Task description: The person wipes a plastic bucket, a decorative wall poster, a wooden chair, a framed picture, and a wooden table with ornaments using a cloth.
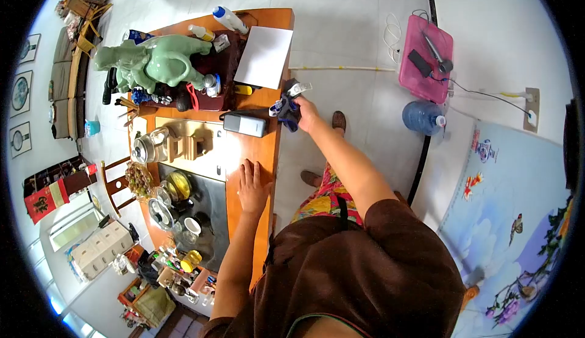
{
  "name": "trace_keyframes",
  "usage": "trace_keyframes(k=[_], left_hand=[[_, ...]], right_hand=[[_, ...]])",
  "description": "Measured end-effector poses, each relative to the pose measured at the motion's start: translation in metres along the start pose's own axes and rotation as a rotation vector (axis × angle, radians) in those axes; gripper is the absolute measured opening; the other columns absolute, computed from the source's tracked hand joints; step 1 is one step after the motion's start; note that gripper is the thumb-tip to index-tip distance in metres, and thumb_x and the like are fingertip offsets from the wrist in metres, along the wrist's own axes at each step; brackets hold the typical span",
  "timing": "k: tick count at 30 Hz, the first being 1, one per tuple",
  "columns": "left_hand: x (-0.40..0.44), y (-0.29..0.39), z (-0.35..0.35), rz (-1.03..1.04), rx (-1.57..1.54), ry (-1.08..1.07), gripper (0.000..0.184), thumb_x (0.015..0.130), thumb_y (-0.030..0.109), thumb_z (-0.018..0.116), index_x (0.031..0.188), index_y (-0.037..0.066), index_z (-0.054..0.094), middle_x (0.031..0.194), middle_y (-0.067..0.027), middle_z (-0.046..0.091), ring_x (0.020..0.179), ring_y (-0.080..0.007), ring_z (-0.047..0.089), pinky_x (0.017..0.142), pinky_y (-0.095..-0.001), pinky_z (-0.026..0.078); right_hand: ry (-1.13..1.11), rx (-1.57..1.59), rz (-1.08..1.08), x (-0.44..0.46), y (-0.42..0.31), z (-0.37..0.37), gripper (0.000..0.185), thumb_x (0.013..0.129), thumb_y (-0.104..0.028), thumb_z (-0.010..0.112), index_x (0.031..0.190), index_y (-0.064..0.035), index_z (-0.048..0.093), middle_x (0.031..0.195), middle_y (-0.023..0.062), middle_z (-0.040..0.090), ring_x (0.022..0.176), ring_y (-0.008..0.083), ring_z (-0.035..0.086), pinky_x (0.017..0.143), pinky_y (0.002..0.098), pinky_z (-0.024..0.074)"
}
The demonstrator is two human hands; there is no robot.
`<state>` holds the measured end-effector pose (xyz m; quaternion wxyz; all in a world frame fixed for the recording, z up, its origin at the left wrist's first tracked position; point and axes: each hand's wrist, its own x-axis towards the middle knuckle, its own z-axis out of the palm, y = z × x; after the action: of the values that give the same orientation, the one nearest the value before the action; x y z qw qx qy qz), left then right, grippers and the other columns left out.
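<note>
My right hand (306,116) is closed on a crumpled dark blue cloth item (289,110) at the table's edge. Light trim and a white tag-like piece show on the cloth, but its exact kind cannot be made out. My left hand (251,187) lies flat on the wooden table (251,150), fingers spread, holding nothing. Between the hands, a little further in, sits a grey box-shaped device (244,124) with a dark strap. A white sheet (263,57) lies beyond the cloth, beside a yellow-and-black object (243,89).
A green ceramic figure (159,62) stands among bottles on the table. Glass jars (162,213) and a glass cup (192,228) crowd its far side. To the right, a pink box (420,57) carries a hair dryer (436,50), near a blue water jug (420,118).
</note>
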<state>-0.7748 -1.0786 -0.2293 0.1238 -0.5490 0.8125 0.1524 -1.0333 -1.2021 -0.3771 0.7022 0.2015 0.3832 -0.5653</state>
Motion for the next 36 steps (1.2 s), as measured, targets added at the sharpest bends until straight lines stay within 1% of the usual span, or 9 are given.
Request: trace_keyframes(k=[5, 8, 14, 24, 28, 31, 34, 35, 36], left_hand=[[0.003, 0.003, -0.016, -0.034, -0.022, -0.103, 0.086, 0.080, 0.029, 0.075, 0.151, 0.010, 0.032, 0.159, -0.0199, 0.022, 0.144, -0.0378, 0.026, 0.112, -0.0480, 0.032], [0.005, 0.003, -0.019, -0.044, -0.013, -0.121, 0.083, 0.081, 0.029, 0.074, 0.151, 0.011, 0.032, 0.159, -0.0197, 0.021, 0.145, -0.0382, 0.025, 0.112, -0.0493, 0.032], [0.010, 0.008, -0.031, -0.059, -0.039, -0.233, 0.088, 0.085, 0.035, 0.073, 0.154, 0.010, 0.026, 0.162, -0.0201, 0.014, 0.147, -0.0408, 0.020, 0.110, -0.0517, 0.032], [0.009, 0.003, -0.026, -0.030, -0.062, -0.243, 0.089, 0.080, 0.030, 0.075, 0.153, 0.009, 0.028, 0.161, -0.0214, 0.013, 0.146, -0.0414, 0.020, 0.109, -0.0507, 0.036], [0.012, -0.003, -0.029, -0.006, -0.055, -0.310, 0.089, 0.080, 0.031, 0.075, 0.153, 0.008, 0.028, 0.161, -0.0229, 0.012, 0.146, -0.0438, 0.019, 0.110, -0.0510, 0.035], [0.010, -0.011, -0.027, 0.066, -0.087, -0.306, 0.093, 0.079, 0.032, 0.076, 0.152, 0.003, 0.027, 0.159, -0.0263, 0.012, 0.145, -0.0460, 0.018, 0.113, -0.0515, 0.032], [0.018, -0.021, -0.027, 0.122, -0.075, -0.352, 0.094, 0.078, 0.034, 0.077, 0.151, 0.002, 0.027, 0.158, -0.0295, 0.014, 0.144, -0.0466, 0.021, 0.113, -0.0510, 0.032], [0.019, -0.030, -0.023, 0.162, -0.061, -0.356, 0.094, 0.078, 0.035, 0.077, 0.151, 0.003, 0.028, 0.157, -0.0305, 0.015, 0.143, -0.0465, 0.023, 0.112, -0.0507, 0.034], [0.020, -0.039, -0.018, 0.197, -0.049, -0.356, 0.094, 0.078, 0.036, 0.077, 0.151, 0.003, 0.028, 0.156, -0.0316, 0.015, 0.143, -0.0464, 0.024, 0.110, -0.0504, 0.037]], right_hand=[[0.084, -0.136, 0.019, 0.017, -0.042, -0.003, 0.029, 0.088, -0.017, 0.056, 0.115, -0.0061, 0.061, 0.108, 0.0119, 0.067, 0.094, 0.0293, 0.067, 0.088, 0.0469, 0.0547], [0.205, -0.008, -0.091, 0.031, -0.091, 0.015, 0.030, 0.086, -0.018, 0.060, 0.114, -0.0057, 0.060, 0.107, 0.0141, 0.064, 0.093, 0.0298, 0.065, 0.083, 0.0472, 0.0543], [-0.102, -0.141, -0.339, 0.072, -0.181, 0.079, 0.027, 0.085, -0.012, 0.056, 0.112, -0.0068, 0.060, 0.101, 0.0076, 0.063, 0.090, 0.0243, 0.060, 0.082, 0.0412, 0.0517], [-0.043, -0.273, 0.116, 0.073, -0.149, 0.059, 0.026, 0.080, -0.017, 0.057, 0.101, -0.0013, 0.062, 0.088, 0.0144, 0.066, 0.077, 0.0295, 0.066, 0.074, 0.0476, 0.0564], [0.131, -0.681, -0.208, 0.016, -0.156, 0.053, 0.028, 0.080, -0.009, 0.053, 0.106, -0.0031, 0.062, 0.089, 0.0109, 0.064, 0.072, 0.0228, 0.061, 0.064, 0.0398, 0.0507], [0.221, -0.709, -0.256, -0.014, -0.166, 0.012, 0.023, 0.092, -0.023, 0.050, 0.097, -0.0069, 0.066, 0.074, 0.0040, 0.064, 0.065, 0.0177, 0.061, 0.053, 0.0386, 0.0445], [0.323, -0.823, -0.390, -0.053, -0.184, -0.043, 0.024, 0.092, -0.023, 0.050, 0.098, -0.0077, 0.067, 0.078, 0.0075, 0.067, 0.063, 0.0184, 0.062, 0.052, 0.0390, 0.0447], [0.442, -1.035, -0.516, -0.059, -0.191, -0.073, 0.024, 0.090, -0.019, 0.050, 0.102, -0.0083, 0.068, 0.081, 0.0090, 0.070, 0.063, 0.0192, 0.064, 0.053, 0.0392, 0.0465], [0.474, -0.942, -0.494, -0.109, -0.204, -0.071, 0.027, 0.083, -0.015, 0.051, 0.103, -0.0073, 0.068, 0.082, 0.0095, 0.069, 0.069, 0.0202, 0.063, 0.061, 0.0396, 0.0470]])
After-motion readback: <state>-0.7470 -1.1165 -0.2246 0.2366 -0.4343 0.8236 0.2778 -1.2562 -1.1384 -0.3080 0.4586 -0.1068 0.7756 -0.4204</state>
